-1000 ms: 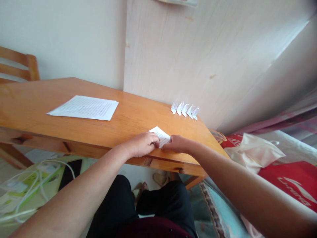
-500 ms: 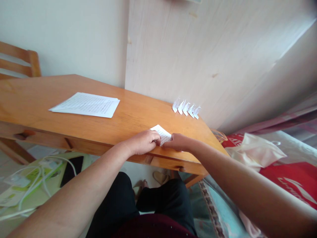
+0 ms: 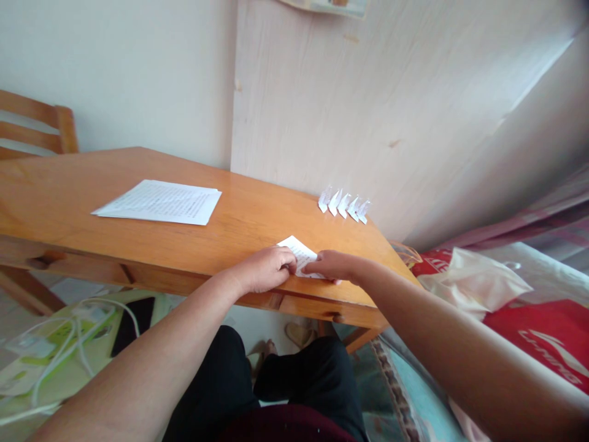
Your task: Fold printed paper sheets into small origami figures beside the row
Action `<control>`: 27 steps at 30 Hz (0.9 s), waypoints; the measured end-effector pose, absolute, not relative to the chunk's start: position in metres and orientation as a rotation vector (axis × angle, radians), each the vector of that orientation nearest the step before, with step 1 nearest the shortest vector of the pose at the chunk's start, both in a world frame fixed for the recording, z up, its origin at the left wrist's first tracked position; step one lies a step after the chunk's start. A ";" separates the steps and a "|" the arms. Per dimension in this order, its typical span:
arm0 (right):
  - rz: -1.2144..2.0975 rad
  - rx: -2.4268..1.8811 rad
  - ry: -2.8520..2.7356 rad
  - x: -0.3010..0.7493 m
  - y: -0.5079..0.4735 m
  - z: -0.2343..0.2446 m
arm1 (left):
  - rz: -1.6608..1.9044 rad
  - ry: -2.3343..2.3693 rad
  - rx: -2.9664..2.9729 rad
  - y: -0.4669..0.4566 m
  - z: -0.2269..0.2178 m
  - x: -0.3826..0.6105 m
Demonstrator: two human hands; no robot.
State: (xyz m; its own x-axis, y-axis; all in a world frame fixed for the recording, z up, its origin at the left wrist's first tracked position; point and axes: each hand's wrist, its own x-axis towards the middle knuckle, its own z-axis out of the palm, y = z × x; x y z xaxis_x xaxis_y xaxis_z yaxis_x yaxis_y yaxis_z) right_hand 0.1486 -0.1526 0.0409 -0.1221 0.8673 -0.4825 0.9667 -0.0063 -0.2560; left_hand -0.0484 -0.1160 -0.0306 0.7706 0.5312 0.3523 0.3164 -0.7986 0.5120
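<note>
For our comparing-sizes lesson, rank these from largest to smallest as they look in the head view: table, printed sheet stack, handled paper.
1. Table
2. Printed sheet stack
3. Handled paper, partly hidden by fingers

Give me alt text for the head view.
A bare left hand and right hand touch a small white printed paper on a brown wooden table. White printed sheets lie left; five folded white papers sit at back right.

The paper [image 3: 297, 248] is partly hidden by left hand [image 3: 269, 269] and right hand [image 3: 335, 266]; leftward of both, a chair [image 3: 67, 129] is cropped.
</note>
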 end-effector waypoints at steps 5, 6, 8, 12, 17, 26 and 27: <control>-0.779 1.952 2.068 0.151 -0.152 0.041 | 0.677 0.810 2.548 -0.120 -0.028 -0.039; -0.779 1.954 2.065 0.150 -0.152 0.041 | 0.684 0.851 2.547 -0.121 -0.027 -0.036; -0.774 1.962 2.060 0.147 -0.155 0.044 | 0.699 0.921 2.539 -0.123 -0.026 -0.031; -0.746 1.978 2.050 0.142 -0.157 0.049 | 0.703 1.000 2.510 -0.124 -0.028 -0.026; -0.763 1.967 2.048 0.147 -0.152 0.046 | 0.701 1.011 2.497 -0.117 -0.036 -0.026; -0.742 1.968 2.011 0.160 -0.140 0.038 | 0.675 0.973 2.514 -0.110 -0.041 -0.030; -0.734 1.968 2.008 0.161 -0.139 0.038 | 0.671 0.973 2.515 -0.110 -0.040 -0.030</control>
